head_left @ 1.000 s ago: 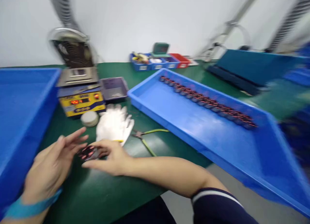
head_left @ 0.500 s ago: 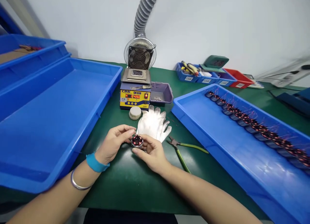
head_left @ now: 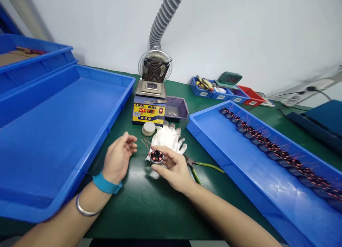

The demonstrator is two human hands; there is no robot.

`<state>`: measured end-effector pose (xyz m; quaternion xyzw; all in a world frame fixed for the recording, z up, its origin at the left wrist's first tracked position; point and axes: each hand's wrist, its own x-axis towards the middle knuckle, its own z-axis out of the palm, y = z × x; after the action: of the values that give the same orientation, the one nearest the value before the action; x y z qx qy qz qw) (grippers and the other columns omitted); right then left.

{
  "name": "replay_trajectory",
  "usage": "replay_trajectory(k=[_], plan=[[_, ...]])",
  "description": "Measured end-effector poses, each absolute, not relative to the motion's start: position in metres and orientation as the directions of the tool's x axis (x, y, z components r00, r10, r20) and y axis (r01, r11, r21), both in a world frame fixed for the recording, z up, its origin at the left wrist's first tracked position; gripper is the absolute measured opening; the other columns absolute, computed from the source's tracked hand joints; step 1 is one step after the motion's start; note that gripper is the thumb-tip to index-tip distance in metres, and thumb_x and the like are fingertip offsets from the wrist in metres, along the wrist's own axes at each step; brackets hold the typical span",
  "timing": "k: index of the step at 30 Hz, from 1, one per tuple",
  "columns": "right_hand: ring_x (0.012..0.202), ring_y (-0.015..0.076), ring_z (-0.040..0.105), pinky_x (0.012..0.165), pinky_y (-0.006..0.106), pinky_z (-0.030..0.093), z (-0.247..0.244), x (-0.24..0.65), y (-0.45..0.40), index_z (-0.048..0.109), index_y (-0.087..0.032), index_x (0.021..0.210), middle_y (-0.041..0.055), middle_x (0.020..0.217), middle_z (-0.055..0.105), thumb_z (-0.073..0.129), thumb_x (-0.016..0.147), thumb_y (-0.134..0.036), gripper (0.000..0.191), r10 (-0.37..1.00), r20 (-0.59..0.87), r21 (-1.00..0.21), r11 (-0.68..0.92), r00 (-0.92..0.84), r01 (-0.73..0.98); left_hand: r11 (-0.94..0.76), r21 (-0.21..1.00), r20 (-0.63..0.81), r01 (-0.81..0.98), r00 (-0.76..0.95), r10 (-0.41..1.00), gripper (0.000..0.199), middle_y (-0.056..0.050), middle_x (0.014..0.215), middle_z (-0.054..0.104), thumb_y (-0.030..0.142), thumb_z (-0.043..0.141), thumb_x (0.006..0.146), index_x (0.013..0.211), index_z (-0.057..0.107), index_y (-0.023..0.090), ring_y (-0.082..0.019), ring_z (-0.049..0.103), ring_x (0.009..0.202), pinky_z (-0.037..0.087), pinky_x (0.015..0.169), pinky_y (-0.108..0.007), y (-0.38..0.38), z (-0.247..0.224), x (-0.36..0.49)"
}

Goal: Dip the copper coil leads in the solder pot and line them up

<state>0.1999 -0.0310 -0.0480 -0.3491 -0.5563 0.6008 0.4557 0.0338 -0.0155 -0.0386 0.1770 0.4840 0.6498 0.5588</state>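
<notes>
Between the thumb and fingers of my right hand (head_left: 175, 167) is a small round motor stator (head_left: 156, 156) with copper windings, held above the green table. Thin copper wire leads (head_left: 145, 143) rise from its left side. My left hand (head_left: 119, 156) is off the stator, to its left, with the fingers loosely curled and nothing visible in them. Just behind the stator lies a pair of white gloves (head_left: 167, 137). Cutting pliers with green handles (head_left: 196, 165) rest to the right of my right hand, partly hidden by it.
A large blue tray (head_left: 107, 129) stands at left, more blue trays (head_left: 61, 53) behind it. At right, another blue tray (head_left: 227, 154) holds a row of several stators (head_left: 263, 142). A solder pot (head_left: 149, 111) with an exhaust hose (head_left: 165, 19), a purple bin (head_left: 184, 113) and small bins (head_left: 224, 94) stand farther back.
My left hand has let go of the stator's wires and moved left, its fingers loosening. My right hand still holds the stator, now slightly farther right. The camera view has shifted a little.
</notes>
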Motion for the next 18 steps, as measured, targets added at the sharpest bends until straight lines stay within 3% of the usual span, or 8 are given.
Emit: replay_trajectory(k=[4, 7, 9, 14, 18], plan=[[0.077, 0.0142, 0.062, 0.073, 0.028, 0.052, -0.011, 0.208, 0.026, 0.068, -0.019, 0.091, 0.0022, 0.086, 0.067, 0.08, 0.061, -0.031, 0.035, 0.975, 0.145, -0.989, 0.138, -0.17, -0.055, 0.252, 0.916, -0.292, -0.312, -0.088, 0.952, 0.035, -0.002, 0.066, 0.06, 0.048, 0.068, 0.069, 0.076, 0.065, 0.014, -0.012, 0.052, 0.061, 0.04, 0.056, -0.024, -0.036, -0.045, 0.055], [0.064, 0.011, 0.055, 0.059, 0.023, 0.046, 0.027, 0.207, 0.093, 0.067, -0.016, 0.083, -0.0003, 0.072, 0.061, 0.074, 0.066, -0.039, 0.029, 0.943, 0.332, -0.936, 0.329, 0.0, 0.124, 0.22, 0.97, -0.213, -0.105, 0.078, 0.974, 0.028, -0.002, 0.066, 0.059, 0.041, 0.064, 0.073, 0.081, 0.065, 0.014, -0.013, 0.051, 0.063, 0.04, 0.06, -0.026, -0.05, -0.049, 0.063], [0.061, 0.0099, 0.052, 0.056, 0.022, 0.042, 0.05, 0.198, 0.138, 0.064, -0.014, 0.076, -0.0008, 0.067, 0.056, 0.067, 0.073, -0.039, 0.025, 0.916, 0.401, -0.888, 0.388, 0.002, 0.249, 0.147, 0.989, -0.144, -0.007, 0.158, 0.977, 0.024, -0.003, 0.073, 0.06, 0.036, 0.062, 0.075, 0.086, 0.064, 0.015, -0.014, 0.052, 0.067, 0.041, 0.064, -0.028, -0.056, -0.049, 0.064], [0.064, 0.0125, 0.05, 0.069, 0.028, 0.045, 0.08, 0.157, 0.217, 0.051, -0.013, 0.055, -0.0014, 0.055, 0.044, 0.065, 0.072, -0.029, 0.027, 0.887, 0.46, -0.658, 0.371, -0.04, 0.655, 0.022, 0.994, -0.045, 0.111, 0.206, 0.978, 0.02, -0.005, 0.083, 0.059, 0.031, 0.058, 0.078, 0.091, 0.063, 0.016, -0.016, 0.052, 0.074, 0.042, 0.073, -0.031, -0.061, -0.045, 0.061], [0.078, 0.0188, 0.056, 0.081, 0.036, 0.046, 0.076, 0.132, 0.246, 0.05, -0.013, 0.06, 0.0023, 0.062, 0.047, 0.063, 0.073, -0.027, 0.023, 0.878, 0.477, -0.562, 0.346, -0.048, 0.751, 0.011, 0.99, -0.043, 0.139, 0.23, 0.972, 0.018, -0.005, 0.083, 0.059, 0.03, 0.058, 0.078, 0.091, 0.062, 0.018, -0.017, 0.053, 0.077, 0.042, 0.076, -0.032, -0.063, -0.042, 0.061]])
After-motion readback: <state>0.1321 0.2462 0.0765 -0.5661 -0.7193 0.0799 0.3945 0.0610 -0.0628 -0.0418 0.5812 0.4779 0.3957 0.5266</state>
